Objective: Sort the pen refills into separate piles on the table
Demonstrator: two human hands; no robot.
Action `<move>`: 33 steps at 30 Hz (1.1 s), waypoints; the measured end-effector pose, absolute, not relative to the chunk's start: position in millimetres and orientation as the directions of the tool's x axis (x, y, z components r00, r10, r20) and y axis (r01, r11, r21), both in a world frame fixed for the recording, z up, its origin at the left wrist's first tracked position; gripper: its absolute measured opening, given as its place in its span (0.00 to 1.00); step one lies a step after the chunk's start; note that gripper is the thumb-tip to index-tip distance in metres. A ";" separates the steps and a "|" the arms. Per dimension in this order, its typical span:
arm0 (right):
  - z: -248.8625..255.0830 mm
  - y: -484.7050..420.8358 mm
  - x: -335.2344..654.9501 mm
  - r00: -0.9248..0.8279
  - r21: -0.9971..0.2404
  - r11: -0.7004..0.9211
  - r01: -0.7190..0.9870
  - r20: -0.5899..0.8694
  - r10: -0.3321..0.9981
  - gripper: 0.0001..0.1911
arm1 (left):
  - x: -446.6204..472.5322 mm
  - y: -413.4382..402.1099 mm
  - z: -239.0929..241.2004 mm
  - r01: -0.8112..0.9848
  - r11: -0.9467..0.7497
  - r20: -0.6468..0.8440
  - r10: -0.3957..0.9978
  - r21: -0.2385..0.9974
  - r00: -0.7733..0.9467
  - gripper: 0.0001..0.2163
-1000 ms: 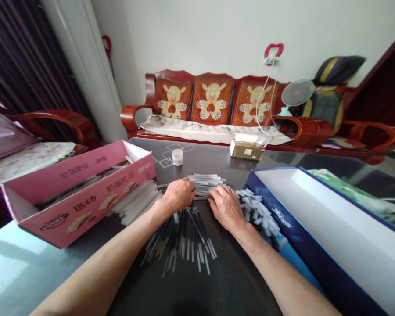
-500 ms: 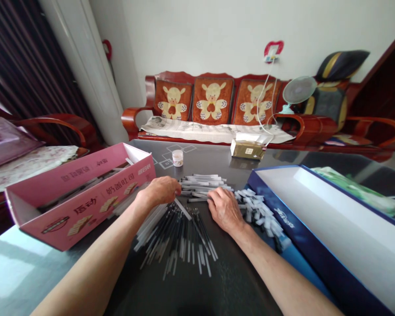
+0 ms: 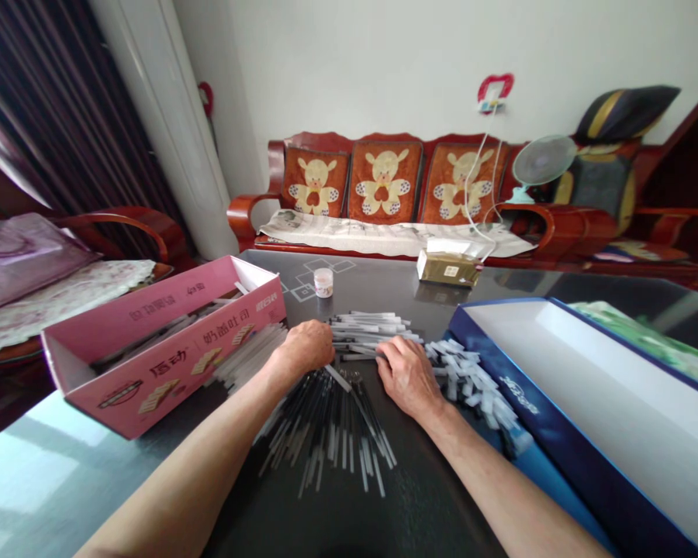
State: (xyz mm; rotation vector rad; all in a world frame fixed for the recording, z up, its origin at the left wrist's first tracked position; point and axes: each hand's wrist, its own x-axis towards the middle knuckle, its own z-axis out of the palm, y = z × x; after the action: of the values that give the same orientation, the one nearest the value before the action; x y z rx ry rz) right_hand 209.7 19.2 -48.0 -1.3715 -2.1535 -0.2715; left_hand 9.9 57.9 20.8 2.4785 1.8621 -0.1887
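My left hand [image 3: 308, 345] is closed in a pinch on a thin whitish tube [image 3: 338, 377] that slants down to the right over a fanned pile of pen refills [image 3: 319, 434]. These refills have dark ink and pale ends. My right hand [image 3: 408, 376] rests at the near right end of a stack of white-bodied pens or tubes [image 3: 366, 329], fingers curled together. What its fingertips hold, if anything, is hidden. Right of it lies a heap of short translucent caps or sleeves [image 3: 471, 380]. Clear tubes [image 3: 253, 353] lie left of my left hand.
A pink carton [image 3: 180, 360] with thin sticks inside stands at left. At right is a dark blue box [image 3: 535, 403] with a white interior. A small white jar [image 3: 323, 284] and a tissue box [image 3: 449, 267] stand farther back on the dark table [image 3: 326, 527].
The whole view has shifted slightly to the left, so things appear farther right. Both hands stay at nearly the same places over the piles; the left still pinches the tube.
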 end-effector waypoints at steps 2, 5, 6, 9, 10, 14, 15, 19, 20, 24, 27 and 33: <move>-48.5 19.4 209.8 -0.313 -0.133 0.455 0.880 0.559 0.768 0.06 | 11.5 58.1 18.0 0.966 -0.256 -0.100 0.963 -0.038 0.252 0.16; -48.7 19.7 209.8 -0.311 -0.142 0.457 0.878 0.559 0.769 0.05 | 11.9 60.3 14.9 0.970 -0.242 -0.074 0.968 -0.025 0.240 0.16; -48.5 19.7 209.8 -0.310 -0.144 0.458 0.877 0.559 0.769 0.05 | 11.3 61.5 15.0 0.971 -0.240 -0.064 0.969 -0.020 0.238 0.16; -47.5 19.3 209.5 -0.306 -0.147 0.457 0.877 0.560 0.770 0.05 | 6.8 65.2 21.3 0.974 -0.228 -0.036 0.973 -0.007 0.228 0.16; -47.3 19.1 209.5 -0.306 -0.148 0.456 0.877 0.561 0.769 0.05 | 4.1 66.2 25.4 0.974 -0.225 -0.029 0.974 -0.005 0.224 0.16; -47.5 19.2 209.7 -0.302 -0.153 0.457 0.876 0.565 0.768 0.05 | -11.5 68.6 46.2 0.972 -0.229 -0.010 0.973 0.047 0.229 0.13; -47.9 19.4 209.8 -0.301 -0.155 0.458 0.875 0.567 0.767 0.05 | -16.1 69.2 50.8 0.970 -0.233 -0.006 0.972 0.062 0.234 0.12; -49.6 20.7 210.2 -0.293 -0.166 0.461 0.872 0.577 0.762 0.05 | -32.9 73.5 60.5 0.972 -0.231 0.001 0.973 -0.031 0.231 0.14; -50.1 21.1 210.3 -0.291 -0.167 0.461 0.871 0.580 0.761 0.05 | -36.3 74.5 60.8 0.972 -0.225 0.000 0.974 -0.069 0.226 0.16; -51.2 22.1 210.5 -0.290 -0.168 0.464 0.870 0.586 0.756 0.04 | -49.3 73.3 56.6 0.962 -0.230 -0.042 0.973 -0.145 0.226 0.18; -51.2 22.3 210.5 -0.288 -0.167 0.467 0.869 0.596 0.750 0.04 | -60.6 67.9 49.3 0.961 -0.227 -0.064 0.974 -0.161 0.219 0.19; -52.3 22.6 209.5 -0.281 -0.170 0.461 0.871 0.598 0.751 0.04 | -66.6 62.9 47.2 0.969 -0.191 -0.024 0.981 -0.157 0.190 0.16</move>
State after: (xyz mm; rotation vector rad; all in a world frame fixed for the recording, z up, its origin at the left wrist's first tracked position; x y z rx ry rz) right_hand 209.5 22.6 -52.3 -1.3450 -2.0934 -0.2514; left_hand -66.6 62.9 47.2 2.5033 2.0612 -0.1931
